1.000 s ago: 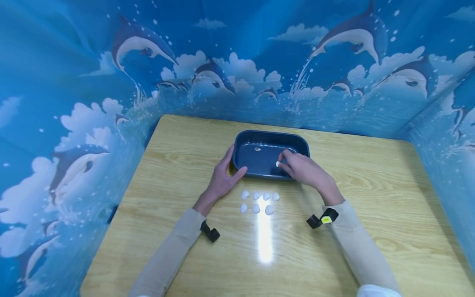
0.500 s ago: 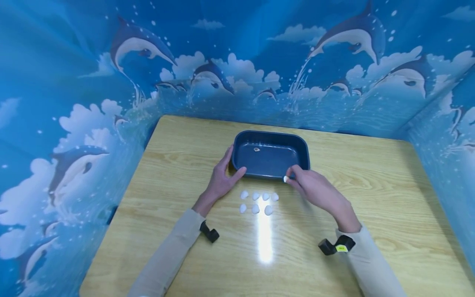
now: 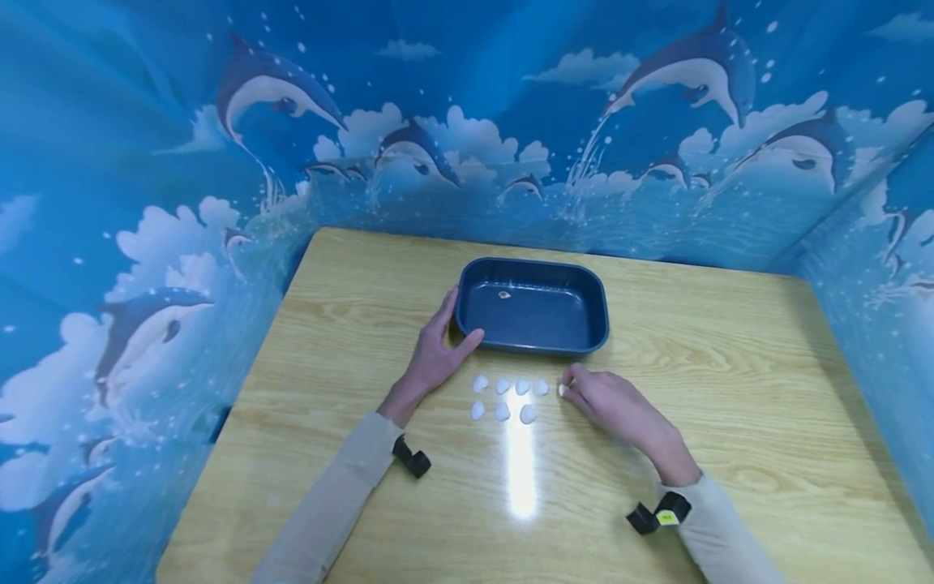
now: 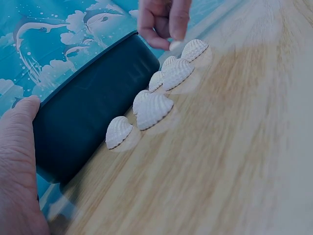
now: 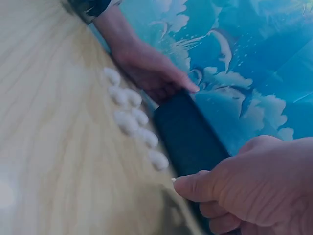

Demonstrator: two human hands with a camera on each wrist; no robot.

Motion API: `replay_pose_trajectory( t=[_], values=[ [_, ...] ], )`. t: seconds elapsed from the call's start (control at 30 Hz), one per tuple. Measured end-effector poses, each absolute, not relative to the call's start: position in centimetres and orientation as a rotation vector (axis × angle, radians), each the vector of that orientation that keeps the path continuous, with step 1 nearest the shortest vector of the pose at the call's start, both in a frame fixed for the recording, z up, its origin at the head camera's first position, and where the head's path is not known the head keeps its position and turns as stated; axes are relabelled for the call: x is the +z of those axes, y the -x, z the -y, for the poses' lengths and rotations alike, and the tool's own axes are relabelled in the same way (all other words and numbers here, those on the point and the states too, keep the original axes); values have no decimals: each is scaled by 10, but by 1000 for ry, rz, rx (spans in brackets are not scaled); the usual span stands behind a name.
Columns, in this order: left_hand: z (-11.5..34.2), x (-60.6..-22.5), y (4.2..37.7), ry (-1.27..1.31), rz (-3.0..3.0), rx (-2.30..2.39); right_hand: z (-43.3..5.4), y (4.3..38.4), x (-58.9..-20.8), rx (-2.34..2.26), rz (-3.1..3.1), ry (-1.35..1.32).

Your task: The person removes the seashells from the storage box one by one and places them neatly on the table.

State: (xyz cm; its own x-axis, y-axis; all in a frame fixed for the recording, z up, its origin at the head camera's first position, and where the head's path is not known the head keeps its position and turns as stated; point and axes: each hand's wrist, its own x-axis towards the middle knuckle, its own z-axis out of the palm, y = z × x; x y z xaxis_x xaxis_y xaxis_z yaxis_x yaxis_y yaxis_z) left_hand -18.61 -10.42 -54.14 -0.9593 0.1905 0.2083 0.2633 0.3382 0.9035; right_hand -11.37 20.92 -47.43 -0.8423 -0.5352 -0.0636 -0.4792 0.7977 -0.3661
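Note:
A dark blue rectangular basin stands near the back of the table. My left hand rests against its left front corner, fingers extended along the side and thumb at the front wall. My right hand pinches a small white seashell between thumb and fingertips, low over the table at the right end of the back row. Several white ribbed seashells lie in two rows in front of the basin. One small seashell lies inside the basin, toward its left.
The wooden table has light grain and a bright glare streak in front of the shells. A blue curtain with dolphins hangs behind the table and along both sides.
My right hand has come out of the basin over its front right rim and down toward me, carrying the seashell to the end of the back row. The left hand stays put.

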Motion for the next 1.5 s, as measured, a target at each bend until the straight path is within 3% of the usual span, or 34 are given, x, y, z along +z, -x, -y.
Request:
replay_pose_trajectory(
  t=[0.5,0.87,1.13,1.5],
  values=[
    [104,-541,187,430,2515,-1710,-208,115,-486,-473,-2849,790],
    [104,-541,187,445,2509,-1703,-193,118,-438,-632,-2790,826],
    [104,-542,186,450,2494,-1713,-182,150,-423,-711,-2863,863],
    [104,-541,187,461,2482,-1715,-167,208,-446,-555,-2848,707]
  ],
)
